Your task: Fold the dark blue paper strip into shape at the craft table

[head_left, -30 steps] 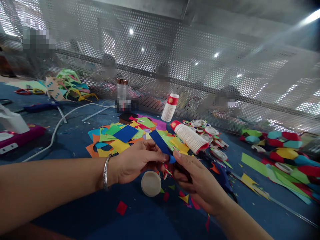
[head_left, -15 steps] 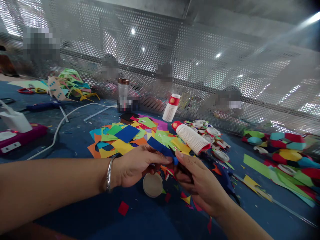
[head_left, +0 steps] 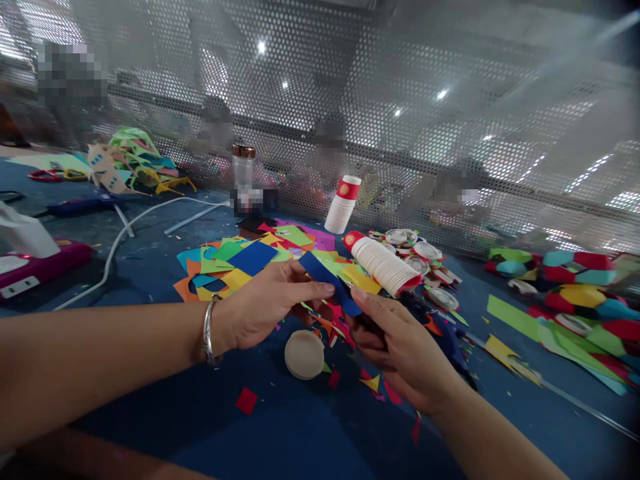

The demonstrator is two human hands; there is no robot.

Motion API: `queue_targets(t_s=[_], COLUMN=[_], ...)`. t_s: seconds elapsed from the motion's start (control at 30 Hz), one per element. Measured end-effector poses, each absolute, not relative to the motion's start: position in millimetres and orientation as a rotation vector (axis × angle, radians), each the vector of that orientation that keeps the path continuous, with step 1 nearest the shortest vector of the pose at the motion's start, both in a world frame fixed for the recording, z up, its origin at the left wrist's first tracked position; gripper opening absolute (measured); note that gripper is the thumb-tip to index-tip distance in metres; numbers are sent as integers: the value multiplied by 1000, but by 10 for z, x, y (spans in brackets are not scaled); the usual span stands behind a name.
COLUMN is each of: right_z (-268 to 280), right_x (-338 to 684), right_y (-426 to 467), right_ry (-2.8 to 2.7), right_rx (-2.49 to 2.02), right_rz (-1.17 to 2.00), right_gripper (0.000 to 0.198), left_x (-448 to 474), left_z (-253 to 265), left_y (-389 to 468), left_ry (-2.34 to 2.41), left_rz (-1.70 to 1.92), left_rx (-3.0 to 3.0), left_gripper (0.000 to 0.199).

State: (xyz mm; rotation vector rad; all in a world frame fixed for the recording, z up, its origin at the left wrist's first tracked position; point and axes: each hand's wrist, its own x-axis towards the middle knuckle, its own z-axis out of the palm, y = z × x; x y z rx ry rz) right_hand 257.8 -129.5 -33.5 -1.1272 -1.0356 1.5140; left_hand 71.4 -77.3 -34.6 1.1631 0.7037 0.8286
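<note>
A strip of blue paper [head_left: 327, 277] is pinched in my left hand [head_left: 265, 300], thumb on top, with its lower end curling toward the other hand. My right hand [head_left: 395, 340] is closed around dark scissors [head_left: 373, 331], mostly hidden by the fingers, close against the blue paper. Below the hands, a round beige paper cup [head_left: 304, 355] stands on the blue table [head_left: 200, 427]. Behind them lies a heap of coloured paper pieces [head_left: 255, 257], with small scraps scattered around the cup.
A stack of paper cups [head_left: 385, 263] lies on its side; another stack [head_left: 343, 205] stands behind. White rings [head_left: 427, 251] and patchwork paper pieces [head_left: 577, 267] are on the right. A power strip [head_left: 45, 267], white cable [head_left: 120, 243] and glue gun [head_left: 83, 205] lie left. A perforated screen rises behind.
The blue paper has turned and shows more of its face between my hands. My left thumb has shifted along it. The view has tilted slightly, moving the scene up.
</note>
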Motion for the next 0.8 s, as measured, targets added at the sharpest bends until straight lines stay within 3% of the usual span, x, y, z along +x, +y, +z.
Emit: queue_targets(t_s=[0.8], right_z=[-344], right_x=[2565], right_y=[-1297], right_ry=[-1125], right_rx=[-1188], right_rz=[1409], right_gripper=[44], left_x=[697], left_z=[-312], left_y=[-810], left_ry=[656], left_rz=[811], left_rx=[1095], left_gripper=[15])
